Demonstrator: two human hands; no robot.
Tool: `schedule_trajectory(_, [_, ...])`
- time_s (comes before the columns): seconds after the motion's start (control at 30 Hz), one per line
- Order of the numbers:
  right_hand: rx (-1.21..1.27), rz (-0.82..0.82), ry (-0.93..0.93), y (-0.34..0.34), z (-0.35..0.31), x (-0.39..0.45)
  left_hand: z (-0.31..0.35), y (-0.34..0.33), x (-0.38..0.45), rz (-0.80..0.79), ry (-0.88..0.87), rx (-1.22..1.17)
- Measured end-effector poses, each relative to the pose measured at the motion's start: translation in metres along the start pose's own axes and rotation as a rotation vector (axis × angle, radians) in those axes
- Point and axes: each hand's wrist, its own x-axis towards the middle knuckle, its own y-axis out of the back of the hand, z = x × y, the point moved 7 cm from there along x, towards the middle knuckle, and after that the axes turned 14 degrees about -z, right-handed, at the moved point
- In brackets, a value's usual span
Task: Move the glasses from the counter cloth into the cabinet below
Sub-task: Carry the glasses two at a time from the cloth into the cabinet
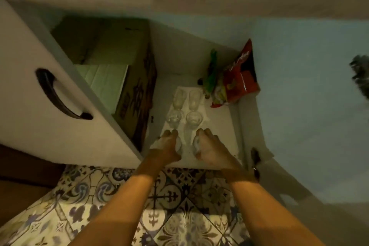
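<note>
I look down into the open lower cabinet [217, 118]. Several clear glasses stand in two rows on a pale sheet on its floor, among them one at the back left [178, 99] and one in the middle right [194, 119]. My left hand [168, 146] grips a clear glass [178, 145] at the front left of the sheet. My right hand [207, 147] grips another clear glass [196, 144] at the front right. Both held glasses sit at the sheet's near edge, mostly hidden by my fingers. The counter cloth is out of view.
The white cabinet door [50, 94] with a dark handle [58, 94] hangs open at left. A cardboard box [131, 90] fills the cabinet's left side. A red snack bag [239, 78] and a green packet [211, 74] lean at the back right. Patterned tiles [169, 201] cover the floor.
</note>
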Motion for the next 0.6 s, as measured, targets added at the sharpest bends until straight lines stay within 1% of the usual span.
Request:
schedule_trajectory(0.1, [-0.027, -0.021, -0.007, -0.024, 0.015, 0.037, -0.015, -0.014, 0.034, 0.0, 0.023, 0.001])
schedule_trajectory(0.2, [-0.042, -0.078, -0.056, -0.042, 0.026, 0.068, -0.022, -0.024, 0.062, -0.001, 0.007, 0.038])
schedule_trajectory(0.27, [-0.056, -0.078, -0.051, -0.05, 0.031, 0.084, -0.026, -0.029, 0.077, 0.015, -0.001, 0.061])
schedule_trajectory(0.6, [-0.092, -0.072, -0.06, -0.072, 0.047, 0.124, -0.049, -0.047, 0.12, -0.004, 0.026, 0.116])
